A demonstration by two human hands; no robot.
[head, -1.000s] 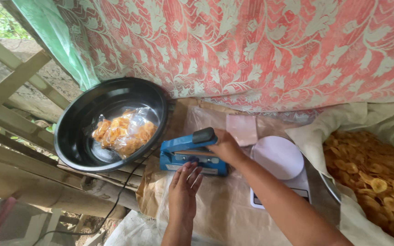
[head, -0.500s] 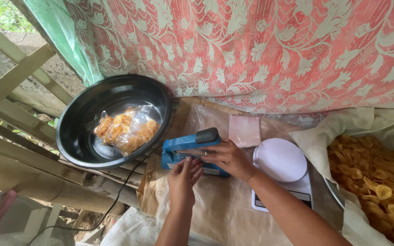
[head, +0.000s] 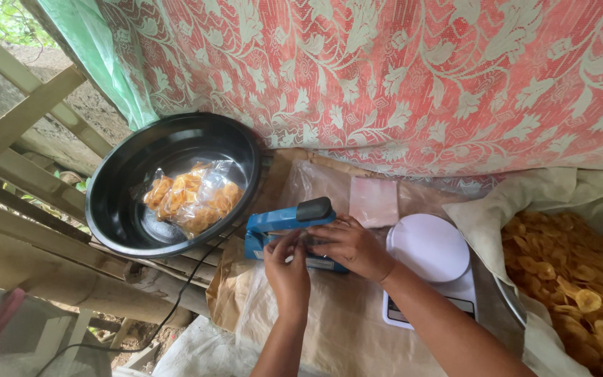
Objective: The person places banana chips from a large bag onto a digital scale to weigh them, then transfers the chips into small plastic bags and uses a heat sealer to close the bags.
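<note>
A blue heat sealer (head: pixel 284 222) sits on paper-covered boards with its arm lifted. My left hand (head: pixel 286 269) reaches up from below, fingertips pinched at the sealer's bar under the raised arm. My right hand (head: pixel 350 248) lies over the sealer's base from the right, fingers curled onto it and touching the left fingertips. Whether anything thin is held between the fingers is hidden. A black basin (head: pixel 116 209) to the left holds a clear bag of yellow chips (head: pixel 190 199).
A white kitchen scale (head: pixel 427 251) stands right of the sealer, a small pink packet (head: pixel 373 201) behind it. A large sack of loose chips (head: pixel 581 279) fills the right. A patterned red cloth (head: pixel 399 77) hangs behind. The sealer's black cord (head: pixel 190 279) drops off the left edge past wooden slats (head: pixel 22 174).
My right hand left the sealer's handle and the arm has come up. My left hand moved up from the paper to the sealing bar, meeting the right fingers.
</note>
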